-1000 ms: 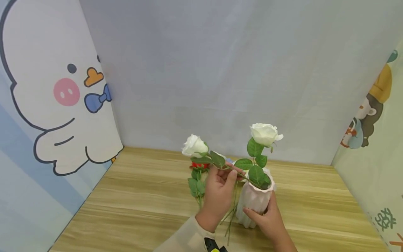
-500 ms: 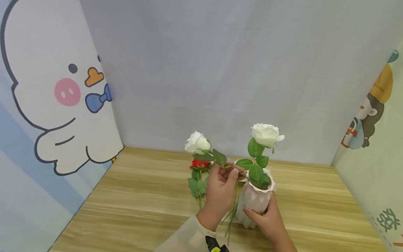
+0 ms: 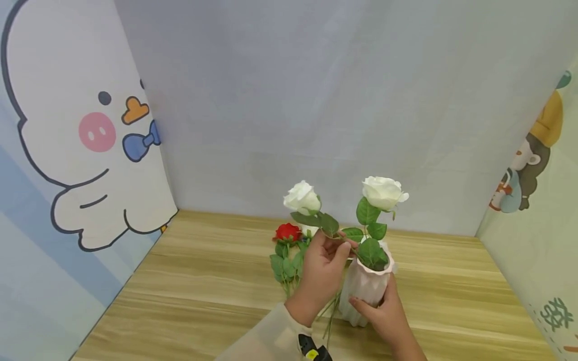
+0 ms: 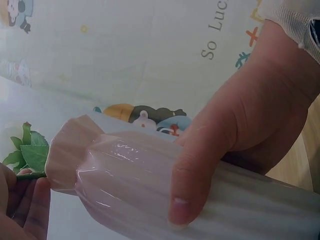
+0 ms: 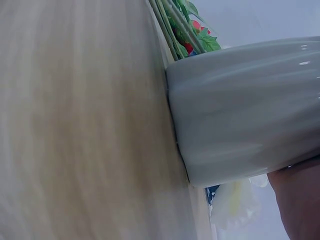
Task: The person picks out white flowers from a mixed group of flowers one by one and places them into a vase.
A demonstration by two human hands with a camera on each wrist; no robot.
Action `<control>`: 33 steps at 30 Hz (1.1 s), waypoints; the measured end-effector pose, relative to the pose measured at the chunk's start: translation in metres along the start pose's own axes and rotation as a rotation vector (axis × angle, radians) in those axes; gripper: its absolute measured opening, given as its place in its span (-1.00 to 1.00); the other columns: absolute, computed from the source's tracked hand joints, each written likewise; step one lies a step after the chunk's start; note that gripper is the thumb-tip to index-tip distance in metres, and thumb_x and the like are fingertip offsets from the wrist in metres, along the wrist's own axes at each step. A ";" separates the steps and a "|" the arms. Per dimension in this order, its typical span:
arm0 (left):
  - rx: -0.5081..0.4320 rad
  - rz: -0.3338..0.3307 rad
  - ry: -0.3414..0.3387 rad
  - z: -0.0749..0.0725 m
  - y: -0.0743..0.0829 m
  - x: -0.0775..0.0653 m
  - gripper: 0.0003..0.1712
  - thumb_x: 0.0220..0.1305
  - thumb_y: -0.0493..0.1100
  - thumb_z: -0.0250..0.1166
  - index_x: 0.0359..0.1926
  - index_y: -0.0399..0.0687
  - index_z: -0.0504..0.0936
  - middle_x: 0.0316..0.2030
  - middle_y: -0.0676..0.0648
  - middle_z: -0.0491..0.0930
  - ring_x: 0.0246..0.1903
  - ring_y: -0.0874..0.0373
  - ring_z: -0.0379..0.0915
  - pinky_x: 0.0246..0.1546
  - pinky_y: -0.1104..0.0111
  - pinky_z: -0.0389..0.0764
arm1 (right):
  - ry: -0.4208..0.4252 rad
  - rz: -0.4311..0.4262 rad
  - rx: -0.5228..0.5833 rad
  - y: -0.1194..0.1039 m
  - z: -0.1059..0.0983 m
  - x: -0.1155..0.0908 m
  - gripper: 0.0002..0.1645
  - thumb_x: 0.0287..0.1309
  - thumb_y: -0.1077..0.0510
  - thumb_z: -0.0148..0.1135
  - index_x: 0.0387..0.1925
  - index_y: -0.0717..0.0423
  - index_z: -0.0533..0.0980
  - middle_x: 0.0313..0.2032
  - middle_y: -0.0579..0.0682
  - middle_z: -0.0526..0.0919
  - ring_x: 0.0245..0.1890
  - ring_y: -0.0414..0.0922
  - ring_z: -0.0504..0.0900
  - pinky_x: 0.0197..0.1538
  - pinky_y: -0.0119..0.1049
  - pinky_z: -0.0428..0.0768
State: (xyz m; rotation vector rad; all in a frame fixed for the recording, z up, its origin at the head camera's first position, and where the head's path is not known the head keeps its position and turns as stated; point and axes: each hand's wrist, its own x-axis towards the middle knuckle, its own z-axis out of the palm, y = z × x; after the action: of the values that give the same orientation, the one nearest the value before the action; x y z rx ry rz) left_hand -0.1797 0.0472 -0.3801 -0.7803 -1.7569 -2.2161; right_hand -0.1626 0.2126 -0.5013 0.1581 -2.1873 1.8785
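My left hand pinches the stem of a white rose, whose bloom leans left beside the vase. The stem runs down to the mouth of the pale pink fluted vase. In the left wrist view, fingertips hold a green stem right at the scalloped rim. My right hand grips the vase from the right, its thumb across the front. A second white rose stands upright in the vase. The vase has its base at the tabletop in the right wrist view.
A red rose and another white bloom lie on the wooden table left of the vase, partly behind my left hand. Loose stems extend towards the front. A grey backdrop and printed side panels surround the table.
My left hand has shifted right towards the vase with its rose, whose bloom is higher and more upright. More of the red rose shows. My right hand and the vase stay put.
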 end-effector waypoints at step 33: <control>0.113 -0.149 0.104 0.011 0.000 -0.002 -0.87 0.26 -0.29 0.20 -0.18 -0.23 0.49 -0.37 -0.08 0.51 -0.40 0.09 0.47 -0.40 0.36 0.56 | -0.022 -0.056 0.002 -0.001 0.000 0.000 0.08 -0.21 0.38 0.47 0.30 0.00 0.06 0.02 0.05 0.42 -0.10 -0.11 0.52 -0.11 -0.30 0.53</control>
State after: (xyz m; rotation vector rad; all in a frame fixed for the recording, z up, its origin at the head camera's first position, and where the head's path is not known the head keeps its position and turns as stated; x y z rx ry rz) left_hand -0.1750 0.0568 -0.3797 -0.5163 -1.9252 -2.1813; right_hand -0.1623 0.2126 -0.5006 0.2400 -2.1718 1.8580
